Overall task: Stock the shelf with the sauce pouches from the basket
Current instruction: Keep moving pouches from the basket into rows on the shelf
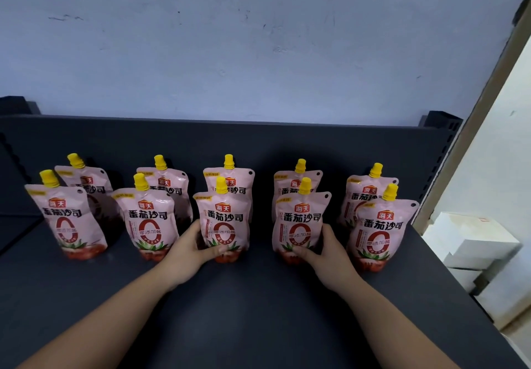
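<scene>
Dim bluish light, soft shadows on the dark shelf [258, 296], wide-angle bending at edges, slight softness

Pink plastic sauce pouches with yellow spout caps [222, 219], near and far rows, each front: "海天" on a red badge; black title "番茄沙司"; large red "0" crossed by "零添加". Smaller print illegible.

Pouches [222, 225] pink, yellow caps [221, 185], black lettering, red logo and ring, green leaves, red tomato base. Shelf [258, 296] dark grey. Wall [230, 38] pale blue-grey.

Shop: dark shelf [258, 296], rowed identical sauce pouches [149, 219]
</scene>
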A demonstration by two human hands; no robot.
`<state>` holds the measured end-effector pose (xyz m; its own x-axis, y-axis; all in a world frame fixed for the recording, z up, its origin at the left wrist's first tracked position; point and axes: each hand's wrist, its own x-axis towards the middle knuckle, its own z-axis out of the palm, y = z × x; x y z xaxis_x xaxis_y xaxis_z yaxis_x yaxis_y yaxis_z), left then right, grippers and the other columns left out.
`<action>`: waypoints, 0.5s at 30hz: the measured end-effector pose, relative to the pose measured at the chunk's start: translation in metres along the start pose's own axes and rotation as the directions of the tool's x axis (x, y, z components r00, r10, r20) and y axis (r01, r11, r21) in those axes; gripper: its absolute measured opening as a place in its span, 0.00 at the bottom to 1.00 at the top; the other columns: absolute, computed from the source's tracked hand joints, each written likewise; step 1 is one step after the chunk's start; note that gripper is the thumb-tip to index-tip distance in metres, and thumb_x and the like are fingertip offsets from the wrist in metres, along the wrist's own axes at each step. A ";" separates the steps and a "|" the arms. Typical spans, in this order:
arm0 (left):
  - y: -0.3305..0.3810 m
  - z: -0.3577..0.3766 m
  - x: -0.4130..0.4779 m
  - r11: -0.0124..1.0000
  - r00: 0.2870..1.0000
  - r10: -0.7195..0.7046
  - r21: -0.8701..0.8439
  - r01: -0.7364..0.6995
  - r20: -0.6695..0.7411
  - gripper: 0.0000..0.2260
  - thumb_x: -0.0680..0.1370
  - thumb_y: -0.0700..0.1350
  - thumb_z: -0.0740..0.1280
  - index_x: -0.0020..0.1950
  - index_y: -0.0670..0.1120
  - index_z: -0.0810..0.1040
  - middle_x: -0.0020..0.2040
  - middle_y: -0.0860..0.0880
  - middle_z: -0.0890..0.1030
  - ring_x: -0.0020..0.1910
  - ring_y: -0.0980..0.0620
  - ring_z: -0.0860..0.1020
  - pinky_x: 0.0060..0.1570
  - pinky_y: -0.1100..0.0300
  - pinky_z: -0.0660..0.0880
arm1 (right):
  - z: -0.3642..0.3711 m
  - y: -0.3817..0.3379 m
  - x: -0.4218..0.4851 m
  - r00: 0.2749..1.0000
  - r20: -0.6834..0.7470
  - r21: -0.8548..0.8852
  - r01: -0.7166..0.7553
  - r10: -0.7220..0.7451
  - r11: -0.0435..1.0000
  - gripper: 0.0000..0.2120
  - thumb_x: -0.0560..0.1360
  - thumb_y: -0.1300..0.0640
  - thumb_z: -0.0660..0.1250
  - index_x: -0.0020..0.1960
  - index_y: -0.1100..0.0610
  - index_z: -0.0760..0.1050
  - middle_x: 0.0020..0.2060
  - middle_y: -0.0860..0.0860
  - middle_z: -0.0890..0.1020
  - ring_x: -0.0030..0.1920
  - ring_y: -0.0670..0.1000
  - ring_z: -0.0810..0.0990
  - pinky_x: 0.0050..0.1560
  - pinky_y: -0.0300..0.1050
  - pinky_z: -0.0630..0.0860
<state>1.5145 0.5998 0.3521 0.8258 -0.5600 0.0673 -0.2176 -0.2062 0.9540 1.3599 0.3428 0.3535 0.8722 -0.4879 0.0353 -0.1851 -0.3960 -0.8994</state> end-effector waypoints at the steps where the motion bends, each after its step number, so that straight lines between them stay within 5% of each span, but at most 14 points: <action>1: 0.000 0.000 -0.001 1.000 1.000 -0.001 0.007 0.001 -0.006 0.26 0.72 0.37 0.75 0.67 0.50 0.72 0.59 0.53 0.82 0.59 0.60 0.79 0.58 0.64 0.75 | 0.000 0.000 0.000 1.000 -0.002 -0.003 -0.003 0.003 1.000 0.22 0.73 0.55 0.75 0.59 0.44 0.66 0.50 0.35 0.76 0.49 0.32 0.73 0.45 0.25 0.67; 8: 0.006 0.006 -0.006 0.998 0.998 -0.030 0.050 0.033 -0.057 0.27 0.72 0.37 0.75 0.69 0.47 0.71 0.61 0.51 0.81 0.61 0.55 0.78 0.65 0.54 0.74 | 0.001 -0.002 -0.003 1.000 -0.015 -0.018 -0.012 0.012 1.000 0.21 0.73 0.54 0.75 0.58 0.44 0.66 0.49 0.33 0.75 0.49 0.33 0.73 0.43 0.25 0.67; 15: 0.015 0.010 -0.021 0.993 0.989 -0.102 0.052 0.108 -0.103 0.32 0.72 0.40 0.76 0.72 0.42 0.66 0.64 0.49 0.78 0.64 0.51 0.76 0.64 0.56 0.72 | -0.003 -0.005 -0.011 0.999 -0.026 -0.102 -0.050 0.048 0.994 0.30 0.71 0.52 0.76 0.68 0.51 0.67 0.57 0.42 0.74 0.59 0.43 0.72 0.59 0.38 0.68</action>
<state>1.4883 0.6006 0.3618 0.8929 -0.4502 -0.0003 -0.1544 -0.3068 0.9392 1.3502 0.3479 0.3585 0.8503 -0.5263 0.0034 -0.2738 -0.4479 -0.8511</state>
